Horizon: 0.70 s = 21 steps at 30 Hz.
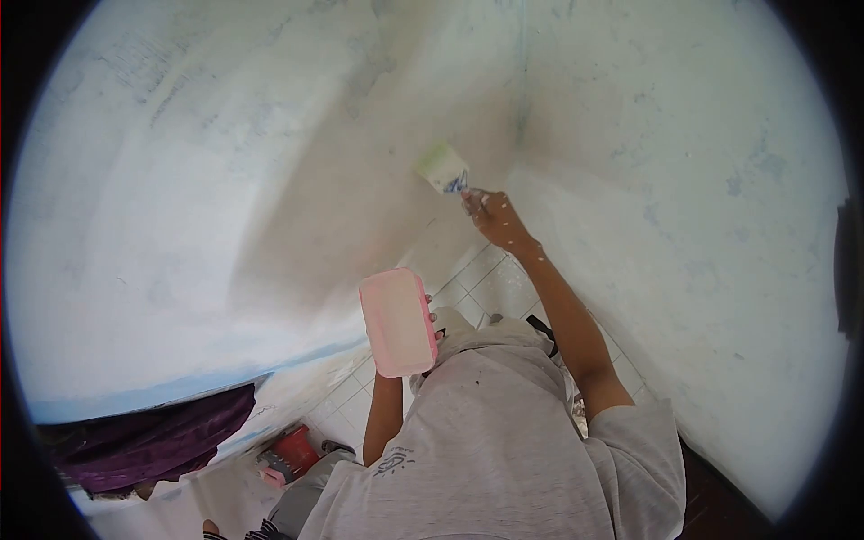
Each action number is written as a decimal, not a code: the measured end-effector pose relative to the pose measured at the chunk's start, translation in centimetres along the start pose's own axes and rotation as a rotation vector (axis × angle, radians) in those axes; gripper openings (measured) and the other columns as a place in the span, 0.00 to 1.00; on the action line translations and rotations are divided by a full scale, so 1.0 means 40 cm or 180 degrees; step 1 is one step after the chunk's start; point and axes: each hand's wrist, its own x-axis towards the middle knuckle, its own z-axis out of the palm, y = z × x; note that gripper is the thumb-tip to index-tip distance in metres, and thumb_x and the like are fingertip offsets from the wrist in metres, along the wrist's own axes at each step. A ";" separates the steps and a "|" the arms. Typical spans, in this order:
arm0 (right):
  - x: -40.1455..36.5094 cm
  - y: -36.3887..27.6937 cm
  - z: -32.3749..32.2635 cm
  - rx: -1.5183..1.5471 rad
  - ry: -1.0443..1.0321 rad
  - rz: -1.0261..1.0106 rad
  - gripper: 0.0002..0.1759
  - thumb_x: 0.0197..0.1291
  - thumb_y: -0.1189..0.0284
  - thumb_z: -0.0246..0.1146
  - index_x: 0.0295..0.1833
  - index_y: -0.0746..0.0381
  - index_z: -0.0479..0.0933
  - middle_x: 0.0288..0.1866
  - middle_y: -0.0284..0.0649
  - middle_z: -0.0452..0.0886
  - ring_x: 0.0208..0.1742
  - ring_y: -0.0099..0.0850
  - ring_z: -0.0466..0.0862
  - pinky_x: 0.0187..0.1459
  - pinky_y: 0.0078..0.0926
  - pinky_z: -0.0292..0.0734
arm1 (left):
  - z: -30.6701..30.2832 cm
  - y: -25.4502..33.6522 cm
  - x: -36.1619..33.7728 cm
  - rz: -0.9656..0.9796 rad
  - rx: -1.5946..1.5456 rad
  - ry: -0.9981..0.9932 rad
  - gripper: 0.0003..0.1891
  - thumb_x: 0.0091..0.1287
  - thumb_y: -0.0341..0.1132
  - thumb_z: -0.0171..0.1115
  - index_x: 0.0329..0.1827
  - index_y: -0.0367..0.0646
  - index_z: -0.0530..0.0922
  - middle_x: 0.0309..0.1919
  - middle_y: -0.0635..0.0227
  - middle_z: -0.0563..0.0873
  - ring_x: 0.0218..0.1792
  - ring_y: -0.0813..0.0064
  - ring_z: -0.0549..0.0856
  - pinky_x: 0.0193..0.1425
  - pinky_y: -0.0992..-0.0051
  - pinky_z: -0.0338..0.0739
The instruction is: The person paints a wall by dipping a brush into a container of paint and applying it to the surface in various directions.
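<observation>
My right hand point(493, 216) is closed round the handle of a wide paintbrush point(443, 168). The brush's pale bristles point up and left, right at the left-hand wall point(351, 162), and their tip looks slightly blurred. Below it, my left hand point(432, 317) supports a pink rectangular plastic tub point(398, 324) from underneath. Only fingertips show along the tub's right side; the palm is hidden behind it. Inside the tub is a pale, whitish layer that looks like paint. White specks dot my right hand and forearm.
A second wall point(684, 198) meets the first at a corner ahead. White floor tiles point(504, 288) lie below. At lower left a dark purple cloth point(171, 441) hangs in an opening, near a red container point(295, 450). Another person's leg point(306, 499) shows at the bottom left.
</observation>
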 end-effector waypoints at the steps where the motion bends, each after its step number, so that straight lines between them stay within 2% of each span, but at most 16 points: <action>1: -0.058 0.103 0.084 -0.0290 0.0031 0.0227 0.17 0.71 0.66 0.52 0.34 0.66 0.76 0.22 0.42 0.76 0.25 0.33 0.79 0.29 0.35 0.74 | 0.000 0.002 0.002 -0.0014 0.0014 -0.0044 0.36 0.69 0.60 0.50 0.73 0.46 0.61 0.63 0.50 0.70 0.52 0.47 0.78 0.54 0.35 0.75; 2: -0.113 0.186 0.148 -0.0584 0.0065 0.0454 0.16 0.71 0.67 0.50 0.37 0.67 0.77 0.26 0.46 0.80 0.31 0.37 0.84 0.34 0.39 0.77 | -0.004 0.003 0.004 -0.0013 0.0023 -0.0058 0.36 0.69 0.60 0.50 0.73 0.46 0.61 0.63 0.50 0.70 0.52 0.47 0.78 0.54 0.35 0.75; 3: -0.144 0.216 0.156 -0.0631 -0.0596 0.1031 0.14 0.70 0.65 0.51 0.47 0.64 0.77 0.36 0.50 0.81 0.39 0.42 0.83 0.42 0.43 0.78 | -0.007 -0.001 0.009 -0.0032 -0.0023 -0.0124 0.36 0.69 0.59 0.50 0.73 0.46 0.60 0.63 0.50 0.69 0.52 0.47 0.78 0.55 0.35 0.75; 4: -0.167 0.243 0.161 -0.0676 -0.1262 0.1602 0.17 0.68 0.64 0.53 0.56 0.61 0.76 0.46 0.53 0.81 0.48 0.47 0.82 0.49 0.46 0.79 | -0.011 -0.003 0.015 -0.0047 -0.0074 -0.0193 0.36 0.69 0.59 0.51 0.73 0.45 0.60 0.63 0.50 0.69 0.52 0.47 0.78 0.56 0.35 0.74; 5: -0.190 0.294 0.178 -0.0687 -0.1255 0.1587 0.17 0.68 0.64 0.53 0.56 0.61 0.76 0.46 0.53 0.81 0.48 0.47 0.82 0.49 0.46 0.79 | -0.012 -0.003 0.020 -0.0042 -0.0073 -0.0212 0.36 0.69 0.59 0.51 0.73 0.45 0.60 0.63 0.50 0.69 0.52 0.47 0.78 0.56 0.35 0.74; 7: -0.234 0.375 0.213 -0.1520 -0.2329 0.1335 0.20 0.68 0.61 0.53 0.57 0.62 0.75 0.49 0.58 0.80 0.53 0.46 0.81 0.50 0.45 0.79 | -0.014 -0.002 0.022 -0.0030 0.0026 -0.0274 0.36 0.69 0.59 0.51 0.73 0.44 0.60 0.64 0.50 0.69 0.53 0.47 0.78 0.56 0.35 0.74; 8: -0.216 0.355 0.190 -0.1529 -0.2322 0.1336 0.20 0.68 0.61 0.53 0.57 0.62 0.75 0.49 0.58 0.80 0.53 0.46 0.81 0.50 0.45 0.79 | -0.016 -0.001 0.026 -0.0034 0.0025 -0.0284 0.36 0.69 0.59 0.51 0.73 0.44 0.60 0.64 0.50 0.69 0.53 0.47 0.78 0.56 0.35 0.74; 10: -0.125 0.237 0.089 -0.0423 -0.2206 0.2046 0.20 0.67 0.60 0.54 0.47 0.68 0.78 0.39 0.56 0.83 0.41 0.40 0.85 0.42 0.41 0.81 | -0.021 0.003 0.027 -0.0107 0.0042 -0.0183 0.36 0.69 0.59 0.51 0.73 0.44 0.61 0.63 0.51 0.69 0.53 0.48 0.78 0.56 0.36 0.74; 12: 0.000 0.094 -0.009 0.0302 -0.1519 0.2705 0.21 0.67 0.62 0.55 0.35 0.71 0.79 0.22 0.48 0.81 0.22 0.33 0.82 0.27 0.33 0.79 | -0.017 0.003 0.028 -0.0072 0.0093 -0.0185 0.36 0.69 0.59 0.50 0.72 0.44 0.61 0.63 0.50 0.70 0.52 0.48 0.79 0.55 0.36 0.75; 14: 0.078 -0.024 -0.097 0.0442 -0.1163 0.2409 0.28 0.69 0.55 0.56 0.28 0.70 0.76 0.15 0.39 0.72 0.15 0.25 0.70 0.17 0.29 0.64 | -0.006 -0.001 0.024 -0.0039 0.0141 -0.0171 0.35 0.69 0.59 0.50 0.72 0.43 0.61 0.62 0.50 0.71 0.52 0.49 0.79 0.53 0.37 0.77; 17: 0.136 -0.180 -0.209 0.0617 -0.0926 0.2254 0.26 0.71 0.57 0.55 0.26 0.67 0.74 0.13 0.34 0.66 0.14 0.23 0.67 0.16 0.28 0.61 | 0.019 -0.006 0.032 0.0019 0.0337 -0.0100 0.34 0.69 0.58 0.50 0.71 0.43 0.63 0.60 0.50 0.73 0.50 0.50 0.80 0.50 0.39 0.79; 18: 0.138 -0.200 -0.220 0.0601 -0.0933 0.2266 0.26 0.71 0.57 0.55 0.26 0.67 0.74 0.13 0.34 0.66 0.14 0.23 0.67 0.16 0.28 0.61 | 0.023 -0.012 0.030 0.0041 0.0300 -0.0071 0.34 0.70 0.58 0.50 0.70 0.43 0.63 0.59 0.50 0.73 0.49 0.51 0.81 0.49 0.40 0.80; 20: 0.138 -0.225 -0.225 0.0912 -0.0441 0.2080 0.26 0.73 0.58 0.53 0.25 0.66 0.73 0.13 0.32 0.61 0.15 0.21 0.65 0.17 0.27 0.60 | 0.019 -0.011 0.029 0.0062 0.0269 -0.0044 0.34 0.70 0.58 0.50 0.70 0.42 0.64 0.59 0.50 0.74 0.48 0.52 0.81 0.48 0.41 0.81; 21: 0.122 -0.195 -0.201 0.0912 -0.0426 0.2073 0.26 0.73 0.58 0.53 0.25 0.66 0.73 0.13 0.32 0.61 0.15 0.21 0.65 0.17 0.27 0.60 | 0.013 -0.006 0.031 0.0052 0.0394 0.0029 0.34 0.70 0.57 0.50 0.70 0.42 0.64 0.59 0.51 0.74 0.48 0.52 0.81 0.48 0.41 0.81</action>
